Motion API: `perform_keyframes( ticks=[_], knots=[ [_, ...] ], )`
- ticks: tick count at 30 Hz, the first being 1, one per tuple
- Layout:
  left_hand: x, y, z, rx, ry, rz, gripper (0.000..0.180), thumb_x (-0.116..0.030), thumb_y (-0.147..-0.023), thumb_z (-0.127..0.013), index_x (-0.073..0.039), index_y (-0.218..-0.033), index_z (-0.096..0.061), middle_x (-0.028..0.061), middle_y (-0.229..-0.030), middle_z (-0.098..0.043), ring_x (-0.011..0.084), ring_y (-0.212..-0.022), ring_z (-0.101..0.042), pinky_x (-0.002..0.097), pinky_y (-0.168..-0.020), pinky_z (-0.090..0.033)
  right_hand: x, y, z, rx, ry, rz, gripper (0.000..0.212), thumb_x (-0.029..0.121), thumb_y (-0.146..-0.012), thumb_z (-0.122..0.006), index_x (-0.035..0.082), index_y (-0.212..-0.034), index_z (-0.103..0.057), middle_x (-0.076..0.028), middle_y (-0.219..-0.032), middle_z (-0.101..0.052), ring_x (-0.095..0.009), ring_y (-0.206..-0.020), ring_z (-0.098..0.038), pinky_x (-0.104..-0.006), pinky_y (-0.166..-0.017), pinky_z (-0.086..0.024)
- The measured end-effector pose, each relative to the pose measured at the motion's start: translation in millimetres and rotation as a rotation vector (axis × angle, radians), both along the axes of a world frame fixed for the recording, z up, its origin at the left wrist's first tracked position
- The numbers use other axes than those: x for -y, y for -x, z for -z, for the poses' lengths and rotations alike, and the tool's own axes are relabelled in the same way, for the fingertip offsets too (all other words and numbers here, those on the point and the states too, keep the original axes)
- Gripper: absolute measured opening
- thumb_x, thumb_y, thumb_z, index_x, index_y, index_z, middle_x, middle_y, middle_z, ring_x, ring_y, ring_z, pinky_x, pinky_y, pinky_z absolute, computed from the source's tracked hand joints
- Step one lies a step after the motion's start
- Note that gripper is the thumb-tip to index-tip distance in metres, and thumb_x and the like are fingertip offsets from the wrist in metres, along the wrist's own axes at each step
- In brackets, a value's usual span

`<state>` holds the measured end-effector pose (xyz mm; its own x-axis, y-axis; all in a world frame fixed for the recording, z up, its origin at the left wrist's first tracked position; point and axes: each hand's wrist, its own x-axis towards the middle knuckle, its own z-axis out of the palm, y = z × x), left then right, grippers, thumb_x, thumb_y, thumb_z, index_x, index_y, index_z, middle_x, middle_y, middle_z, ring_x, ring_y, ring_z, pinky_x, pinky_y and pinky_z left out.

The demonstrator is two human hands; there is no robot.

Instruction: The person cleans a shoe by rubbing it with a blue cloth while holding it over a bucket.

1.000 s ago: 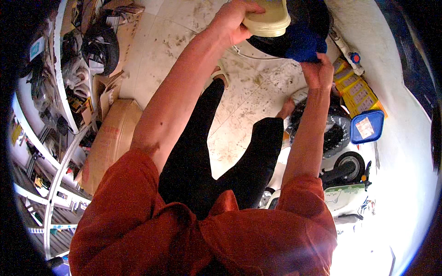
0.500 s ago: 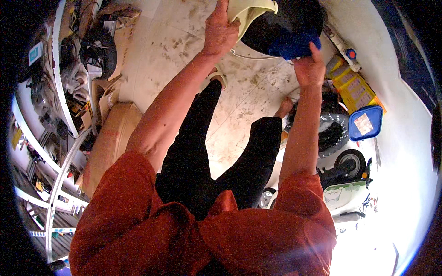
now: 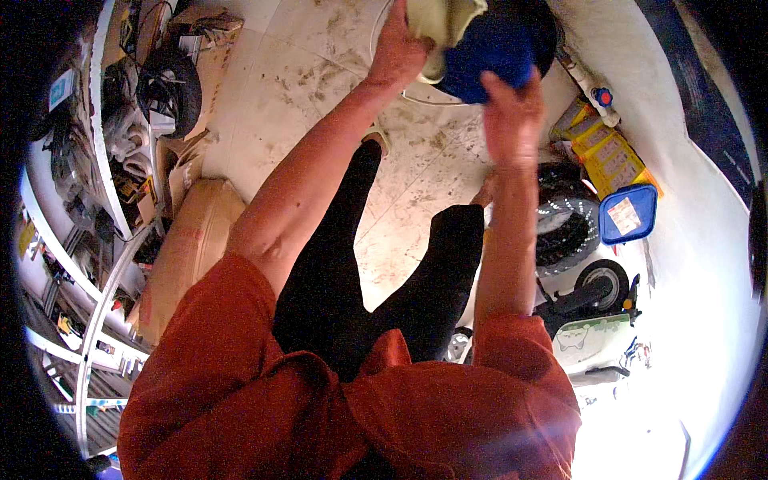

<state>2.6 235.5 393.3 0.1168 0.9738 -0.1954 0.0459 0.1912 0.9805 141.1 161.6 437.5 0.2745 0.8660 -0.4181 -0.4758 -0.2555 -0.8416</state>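
Shelving (image 3: 94,320) with curved-looking metal rails fills the far left, well apart from the black tub (image 3: 542,28), the round vessel at the top edge that serves as landmark here. A black tire (image 3: 170,94) leans well to the tub's left, and a long cardboard box (image 3: 190,248) lies lower, also left of it. Just beside the tub's left side, the person's left hand (image 3: 400,52) is closed around a pale yellow container (image 3: 436,22), which tilts in front of the tub. A blue cloth (image 3: 488,60) covers the tub's lower front. Below the tub, the right hand (image 3: 514,112), blurred, grasps the cloth's lower edge, thumb and fingers a little apart; exact finger contact cannot be told. Right of the tub, a pale pipe (image 3: 580,80) slants against the wall. Lower right of the tub lie yellow cartons (image 3: 612,158), then a blue square lid (image 3: 628,214).
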Motion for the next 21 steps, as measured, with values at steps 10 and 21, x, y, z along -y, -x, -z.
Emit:
perform_keyframes(
  ticks=[10, 21],
  knots=[
    [10.3, -3.5, -24.3, 0.492, 0.444, 0.014, 0.07, 0.016, -0.067, -0.05, -0.006, -0.13, -0.031, 0.0076, -0.12, -0.047, 0.0188, -0.107, -0.047, 0.0292, -0.088, -0.039, 11.7, 36.0, -14.0, 1.129, -0.266, -0.46, 0.046, 0.0, -0.072, -0.057, 0.005, -0.116, -0.046, -0.023, -0.13, -0.032, -0.037, -0.119, -0.035, -0.0423, -0.096, -0.034],
    [3.5, -8.3, -59.2, 0.171, 0.429, 0.465, 0.091, 0.014, -0.067, -0.053, -0.019, -0.14, -0.009, 0.0078, -0.135, -0.029, 0.0182, -0.119, -0.033, 0.0284, -0.083, -0.037, -15.7, 10.4, 4.2, 0.693, -0.035, -0.201, 0.043, 0.003, -0.08, -0.053, 0.003, -0.121, -0.041, -0.008, -0.106, -0.054, -0.017, -0.096, -0.051, -0.0279, -0.087, -0.038]
  ],
)
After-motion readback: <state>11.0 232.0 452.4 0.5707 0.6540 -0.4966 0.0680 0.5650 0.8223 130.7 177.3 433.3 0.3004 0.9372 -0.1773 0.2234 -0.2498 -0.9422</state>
